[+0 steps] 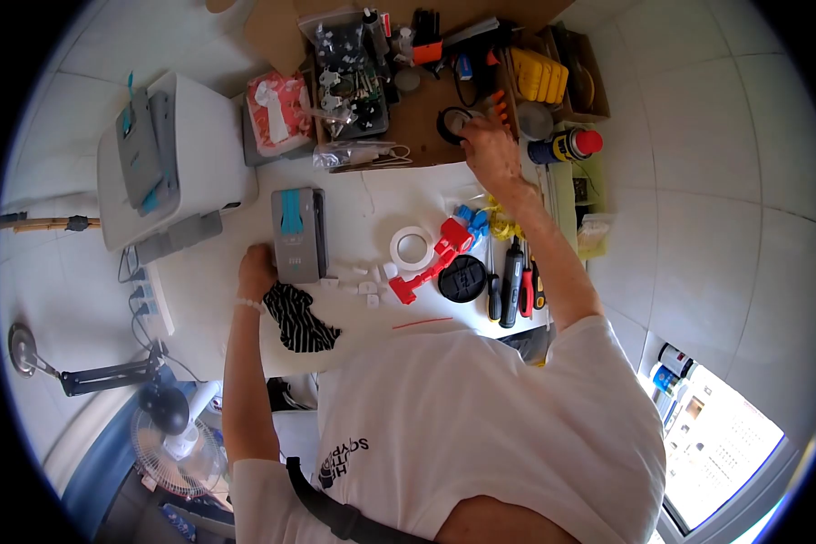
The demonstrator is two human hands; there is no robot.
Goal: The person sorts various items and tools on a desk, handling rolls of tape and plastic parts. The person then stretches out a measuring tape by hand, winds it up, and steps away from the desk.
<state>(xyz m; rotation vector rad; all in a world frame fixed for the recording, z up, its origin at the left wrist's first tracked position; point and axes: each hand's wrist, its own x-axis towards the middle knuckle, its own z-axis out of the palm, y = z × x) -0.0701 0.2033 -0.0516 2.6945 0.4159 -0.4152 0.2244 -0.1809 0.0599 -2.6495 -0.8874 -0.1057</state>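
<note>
My right hand reaches to the front edge of the cardboard box, its fingers closed at a black ring-shaped roll. Beside the grey box with a teal band, my left hand rests on the white table, its fingers mostly hidden. A black-and-white striped cloth lies against that hand. Between the arms are a white tape roll, a red plastic part, a black round lid and small white pieces.
Screwdrivers lie by my right forearm. A spray can with a red cap stands right of the cardboard box, near a green tray. A white printer is at the left, with a desk lamp and fan below.
</note>
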